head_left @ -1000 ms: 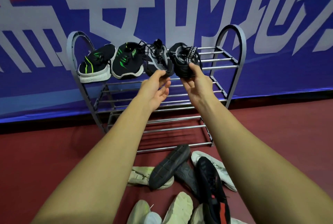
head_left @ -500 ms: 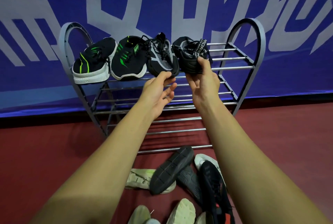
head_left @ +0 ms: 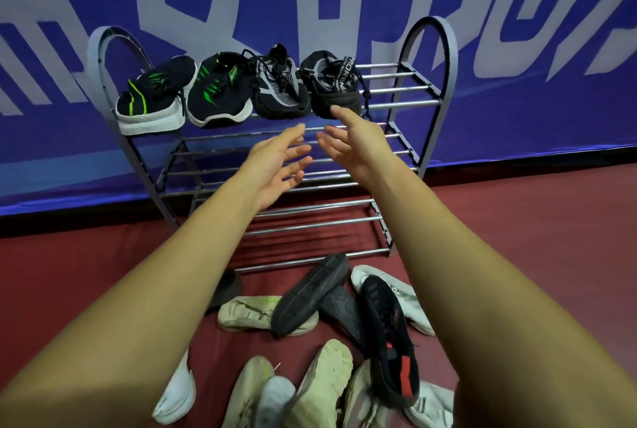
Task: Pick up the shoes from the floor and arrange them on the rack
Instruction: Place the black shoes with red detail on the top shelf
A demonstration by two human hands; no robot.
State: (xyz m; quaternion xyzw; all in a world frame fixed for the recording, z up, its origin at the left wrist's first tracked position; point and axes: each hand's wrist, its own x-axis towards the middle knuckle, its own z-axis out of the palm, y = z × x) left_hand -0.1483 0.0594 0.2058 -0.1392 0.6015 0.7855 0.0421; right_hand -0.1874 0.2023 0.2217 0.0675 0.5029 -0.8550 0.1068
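A grey metal shoe rack (head_left: pixel 444 58) stands against the blue banner wall. Its top shelf carries several shoes: a black shoe with green stripes and white sole (head_left: pixel 155 100), a black-and-green shoe (head_left: pixel 219 93), a black-and-grey laced shoe (head_left: pixel 281 84) and a black strapped shoe (head_left: pixel 331 86). My left hand (head_left: pixel 275 165) and my right hand (head_left: pixel 355 145) hover just below that shelf's front edge, both empty with fingers spread. My right fingertip reaches closest to the strapped shoe's toe.
A pile of shoes lies on the red floor in front of the rack: an upturned black shoe (head_left: pixel 310 293), a black shoe with a red patch (head_left: pixel 389 331), several cream and white shoes (head_left: pixel 320 383). The rack's lower shelves (head_left: pixel 310 220) hold nothing.
My left hand let go of the laced shoe and my right hand released the strapped shoe. Both hands opened and drew back below the top shelf, leaving the two shoes there.
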